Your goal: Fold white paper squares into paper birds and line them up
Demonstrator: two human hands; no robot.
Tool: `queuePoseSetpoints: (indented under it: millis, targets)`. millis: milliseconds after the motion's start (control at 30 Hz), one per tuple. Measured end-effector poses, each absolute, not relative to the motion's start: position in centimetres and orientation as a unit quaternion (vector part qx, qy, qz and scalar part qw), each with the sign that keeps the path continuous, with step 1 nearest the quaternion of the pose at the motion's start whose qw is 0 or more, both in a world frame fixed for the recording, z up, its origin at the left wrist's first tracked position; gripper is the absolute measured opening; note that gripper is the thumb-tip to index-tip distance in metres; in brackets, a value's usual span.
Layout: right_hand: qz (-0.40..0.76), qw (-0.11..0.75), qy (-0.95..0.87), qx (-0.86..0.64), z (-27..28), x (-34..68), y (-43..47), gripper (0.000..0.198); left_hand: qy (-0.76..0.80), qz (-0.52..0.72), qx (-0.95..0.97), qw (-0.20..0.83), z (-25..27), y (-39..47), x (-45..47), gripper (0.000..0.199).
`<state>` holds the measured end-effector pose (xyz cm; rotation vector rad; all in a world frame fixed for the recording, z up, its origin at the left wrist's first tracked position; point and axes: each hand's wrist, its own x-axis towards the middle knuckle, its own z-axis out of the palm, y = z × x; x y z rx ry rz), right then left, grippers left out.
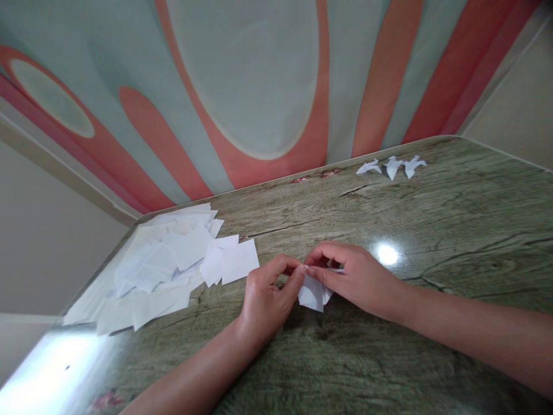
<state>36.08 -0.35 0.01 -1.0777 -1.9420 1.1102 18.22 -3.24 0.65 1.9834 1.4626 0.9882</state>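
A small piece of folded white paper (313, 294) is held just above the table's middle, its lower flaps hanging below the fingers. My left hand (270, 288) pinches its top corner between thumb and forefinger. From the other side, my right hand (345, 274) grips the same paper near that corner, and a thin edge of it sticks out behind the thumb. The two sets of fingertips meet at the top of the paper. The fingers hide part of the folds.
To the left lies a large loose pile of white paper sheets (147, 271), with a few square sheets (239, 261) at its right edge. Three folded paper birds (393, 167) stand at the back right of the wood-patterned table (466, 230). A patterned curtain (276, 147) hangs behind.
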Motion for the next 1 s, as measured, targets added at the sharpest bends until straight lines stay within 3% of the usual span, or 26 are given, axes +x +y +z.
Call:
queuePoseSetpoints:
  millis: [367,633,1000]
  targets:
    - [0.404,0.331,-0.745,-0.415,0.1,35.9,-0.5,0.011,0.55,0.381,0.713,0.21,0.6,-3.3,18.7,0.014]
    - [0.6,0.241,-0.639,-0.417,0.6,36.5,0.5,0.018,0.545,0.368,0.728,0.194,0.2,-3.0,18.3,0.012]
    - [0.368,0.285,-0.782,-0.413,0.1,36.3,-0.1,0.012,0.497,0.346,0.774,0.184,-0.1,-3.1,18.3,0.012]
